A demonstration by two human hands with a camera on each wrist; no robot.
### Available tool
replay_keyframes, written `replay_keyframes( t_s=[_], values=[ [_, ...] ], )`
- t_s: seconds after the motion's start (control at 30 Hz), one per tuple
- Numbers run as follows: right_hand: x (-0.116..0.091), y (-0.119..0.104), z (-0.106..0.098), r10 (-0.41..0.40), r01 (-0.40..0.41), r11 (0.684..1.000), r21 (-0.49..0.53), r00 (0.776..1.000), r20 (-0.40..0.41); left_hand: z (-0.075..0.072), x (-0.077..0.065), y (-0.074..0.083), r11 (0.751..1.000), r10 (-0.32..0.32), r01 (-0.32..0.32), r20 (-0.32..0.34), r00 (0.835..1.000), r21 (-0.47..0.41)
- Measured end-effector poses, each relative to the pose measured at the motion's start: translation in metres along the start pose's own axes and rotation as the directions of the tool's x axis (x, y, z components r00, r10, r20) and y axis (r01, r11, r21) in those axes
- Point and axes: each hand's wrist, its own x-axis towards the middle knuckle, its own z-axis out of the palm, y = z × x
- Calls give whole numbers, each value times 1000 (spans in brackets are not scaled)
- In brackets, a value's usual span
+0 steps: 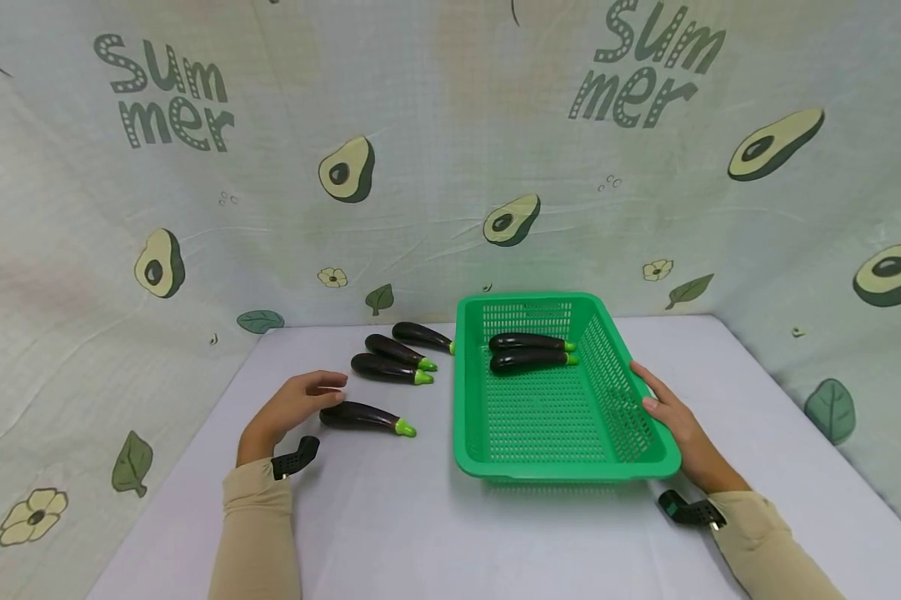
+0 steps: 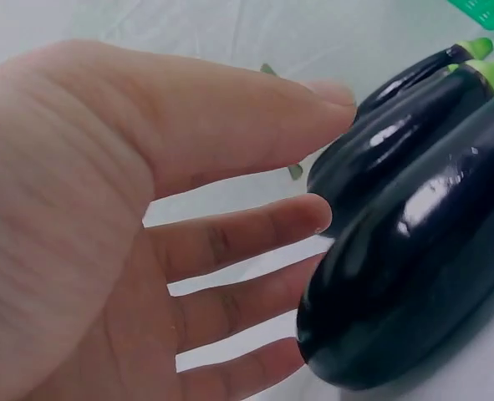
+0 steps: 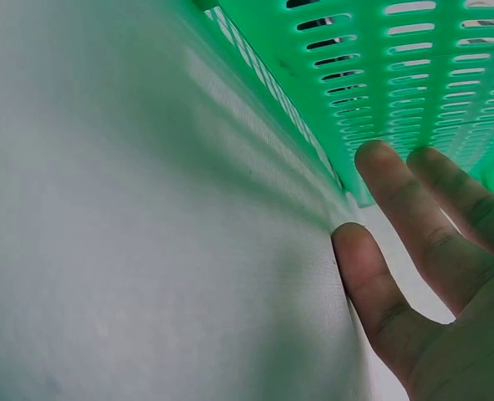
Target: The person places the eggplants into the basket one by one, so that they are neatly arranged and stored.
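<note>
Head view: left hand (image 1: 296, 408) at the left, thumb and fingers apart with a gap between them, nothing gripped, right at the blunt left end of the near eggplant (image 1: 363, 417); contact unclear from here. That eggplant lies on the desk (image 1: 390, 533), green stem to the right. Right hand (image 1: 678, 429) is loose, fingers not wrapped, tips at the outer edge of the green basket (image 1: 563, 471) on its right side. Three loose eggplants (image 1: 386, 368) lie just far of the left hand, stems right, the farthest one's stem right at the basket's left rim. Two eggplants (image 1: 531, 359) sit side by side inside the basket, toward its far end. Basket's left wall stands between the loose ones and those two. Printed cloth (image 1: 420, 108) rises behind the desk. Left wrist view: thumb well apart from the straight fingers, hand not closed; near eggplant's blunt end is at the fingertips, touch can't be confirmed. Other eggplants lie beyond it, a basket corner farther off. Right wrist view: fingers straight and spaced, tips at the slotted basket wall from outside, no grip around it; exact contact hard to tell.
</note>
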Motion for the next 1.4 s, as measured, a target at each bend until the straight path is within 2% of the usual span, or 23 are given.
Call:
replay_keyframes(
  t_s=[0.3, 0.53, 0.9, 1.17, 1.4],
  values=[
    [-1, 0, 0, -10, 10, 1000, -10, 1000, -1, 5, 3, -7, 1000, -6, 7, 95, 995, -3],
    [-1, -2, 1, 1, -1, 1000, 13, 1000, 15, 6, 4, -10, 999, -14, 10, 95, 995, 47],
    [-1, -4, 1, 13, -13, 1000, 3, 1000, 17, 6, 2, -10, 998, -34, 29, 98, 995, 50],
    [-1, -3, 0, 5, -5, 1000, -13, 1000, 11, 9, 2, -7, 999, -37, 31, 143, 989, 39],
    [-1, -3, 1, -3, 3, 1000, -14, 1000, 11, 12, 5, -4, 998, -40, 34, 151, 988, 46]
  ],
)
